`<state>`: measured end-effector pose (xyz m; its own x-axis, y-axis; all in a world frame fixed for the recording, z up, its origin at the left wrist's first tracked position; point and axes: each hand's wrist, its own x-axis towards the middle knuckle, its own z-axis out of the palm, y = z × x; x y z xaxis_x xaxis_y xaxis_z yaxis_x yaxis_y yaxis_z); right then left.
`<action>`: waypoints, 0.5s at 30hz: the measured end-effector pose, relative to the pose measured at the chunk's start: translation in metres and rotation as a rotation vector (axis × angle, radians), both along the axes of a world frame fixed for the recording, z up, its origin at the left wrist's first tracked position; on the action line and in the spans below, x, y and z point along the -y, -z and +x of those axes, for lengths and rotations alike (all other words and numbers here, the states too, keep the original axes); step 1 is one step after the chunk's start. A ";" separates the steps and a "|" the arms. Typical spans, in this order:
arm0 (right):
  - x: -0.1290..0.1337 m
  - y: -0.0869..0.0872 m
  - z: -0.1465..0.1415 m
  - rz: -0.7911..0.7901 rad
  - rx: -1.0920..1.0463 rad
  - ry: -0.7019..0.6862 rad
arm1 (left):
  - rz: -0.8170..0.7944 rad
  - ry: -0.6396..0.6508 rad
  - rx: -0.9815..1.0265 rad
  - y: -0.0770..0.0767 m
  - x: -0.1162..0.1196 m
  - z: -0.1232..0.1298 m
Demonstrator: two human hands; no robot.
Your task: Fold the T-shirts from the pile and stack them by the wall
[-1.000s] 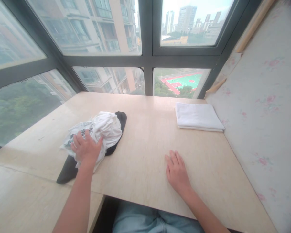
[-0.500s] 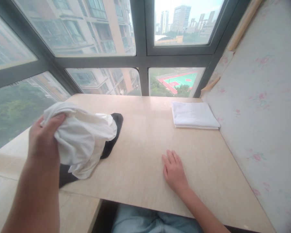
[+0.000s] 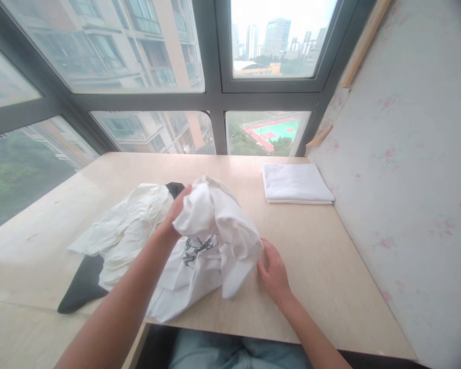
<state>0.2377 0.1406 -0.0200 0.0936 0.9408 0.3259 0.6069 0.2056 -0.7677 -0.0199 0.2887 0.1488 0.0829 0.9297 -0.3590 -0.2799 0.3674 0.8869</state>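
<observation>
A crumpled white T-shirt [image 3: 236, 233] with a black print hangs partly raised over the table, its lower part spread on the surface near the front edge. My left hand [image 3: 179, 207] is closed on its upper left, the fingers partly covered by cloth. At the shirt's right edge, my right hand [image 3: 272, 269] has thumb and fingers closed at the fabric, fingertips partly hidden behind it. To the left lies a rumpled cream-white cloth [image 3: 126, 225], on top of a black cloth [image 3: 82, 282] that shows at its lower left and upper right.
A neatly folded white cloth [image 3: 297, 183] lies at the back right, near the flowered wall [image 3: 399, 169]. Grey-framed windows [image 3: 211, 100] rise behind the pale table [image 3: 318, 287]. My legs in light blue jeans [image 3: 230, 351] are under the front edge.
My left hand has carried the white T-shirt right, from the pile to the table's middle. My right hand, earlier flat on the table, now meets the shirt's edge. The view has shifted slightly.
</observation>
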 end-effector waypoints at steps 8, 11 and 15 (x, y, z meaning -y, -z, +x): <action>0.003 0.000 0.010 -0.086 -0.434 0.099 | -0.020 -0.037 -0.078 0.086 0.069 0.018; 0.003 -0.002 0.007 0.007 -0.298 0.096 | 0.014 -0.117 -0.141 0.078 0.080 0.008; 0.001 -0.012 0.007 0.133 -0.108 0.121 | 0.083 -0.206 -0.217 0.073 0.090 -0.004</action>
